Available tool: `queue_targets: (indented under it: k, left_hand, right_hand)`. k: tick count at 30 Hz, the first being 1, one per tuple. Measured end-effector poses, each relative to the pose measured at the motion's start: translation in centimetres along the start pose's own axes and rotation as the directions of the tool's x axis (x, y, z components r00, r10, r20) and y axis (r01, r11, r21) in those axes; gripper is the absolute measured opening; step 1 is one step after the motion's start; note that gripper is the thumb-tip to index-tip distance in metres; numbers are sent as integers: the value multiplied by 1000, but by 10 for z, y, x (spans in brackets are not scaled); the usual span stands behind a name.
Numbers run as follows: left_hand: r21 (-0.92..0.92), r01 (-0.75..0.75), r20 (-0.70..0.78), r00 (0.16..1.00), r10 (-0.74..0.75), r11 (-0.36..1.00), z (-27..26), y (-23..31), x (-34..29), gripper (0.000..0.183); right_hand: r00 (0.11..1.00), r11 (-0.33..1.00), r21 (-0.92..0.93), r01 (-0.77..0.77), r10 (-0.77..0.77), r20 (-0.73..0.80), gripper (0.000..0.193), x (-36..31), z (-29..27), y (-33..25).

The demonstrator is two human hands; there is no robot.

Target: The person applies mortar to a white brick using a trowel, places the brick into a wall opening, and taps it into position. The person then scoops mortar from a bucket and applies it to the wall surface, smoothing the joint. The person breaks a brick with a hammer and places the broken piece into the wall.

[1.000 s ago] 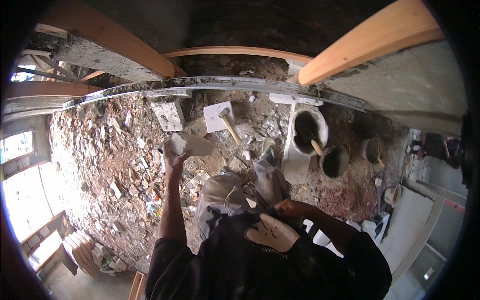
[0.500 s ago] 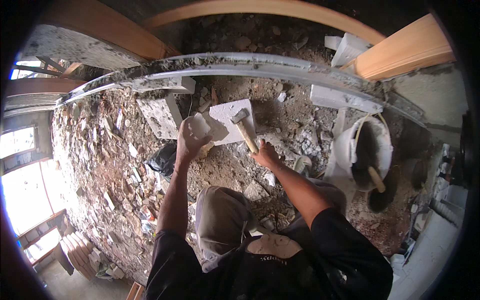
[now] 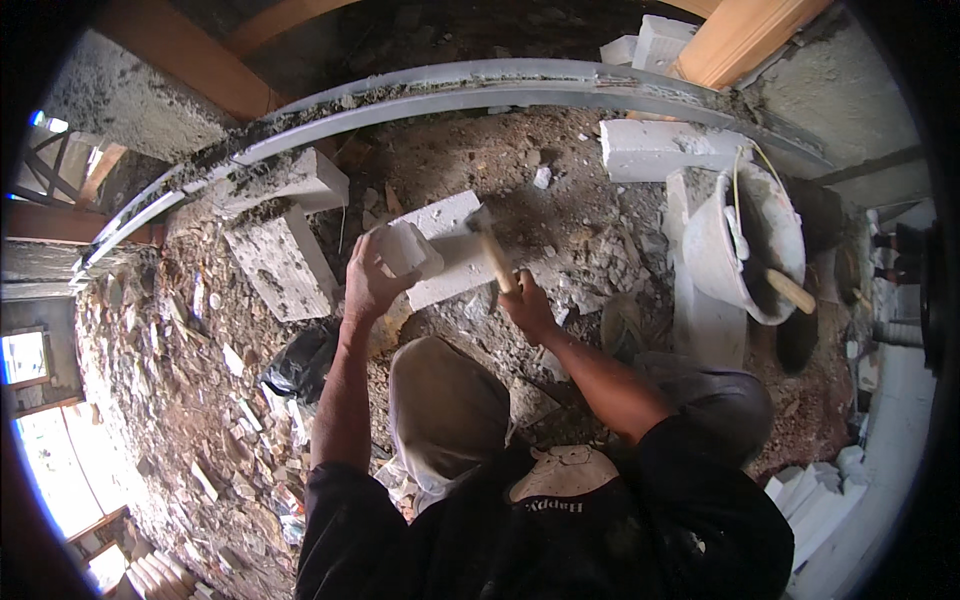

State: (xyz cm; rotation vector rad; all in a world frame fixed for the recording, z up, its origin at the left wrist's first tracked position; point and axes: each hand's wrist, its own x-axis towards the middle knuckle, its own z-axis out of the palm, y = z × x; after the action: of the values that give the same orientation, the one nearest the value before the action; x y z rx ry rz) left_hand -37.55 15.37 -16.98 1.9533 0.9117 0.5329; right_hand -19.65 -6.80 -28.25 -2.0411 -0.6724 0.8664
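Observation:
Near the middle, a white lightweight block [image 3: 462,273] lies flat on the rubble. My left hand [image 3: 370,283] grips a smaller white block piece [image 3: 410,250] over its left part, with a shadow falling on the block beside it. My right hand [image 3: 528,310] is wrapped round the wooden handle of a hammer [image 3: 496,258]. The hammer's metal head, smeared by motion, is by the right end of the larger block; whether it touches the block I cannot tell.
Mortar-stained blocks [image 3: 283,265] sit on the left, beside a black plastic bag [image 3: 300,365]. A white bucket [image 3: 712,250] with a wooden-handled tool stands at right, next to more blocks [image 3: 670,150]. A long metal rail [image 3: 460,98] crosses beyond; broken rubble covers the ground.
The whole view has shifted. The piece in my left hand has turned and shows more of its side. The hammer has swung a little, its head nearer the larger block's right end.

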Motion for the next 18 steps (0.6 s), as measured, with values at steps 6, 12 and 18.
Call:
queue_targets:
  k: [6,12,18]
  left_hand:
    - [23,-56,-185,981,59,998,-37,4,-32,75]
    - [-238,107,-383,903,-194,965,-98,6,-96,71]
    - [-160,192,-351,906,-238,968,-108,-27,-151,81]
  right_hand:
    - [922,917,-109,384,-388,-11,36,-18,-48,-31]
    - [871,951,-171,259,-153,467,55,-47,9,-31]
    - [823,743,-538,399,-31,567,43,-27,28,-32]
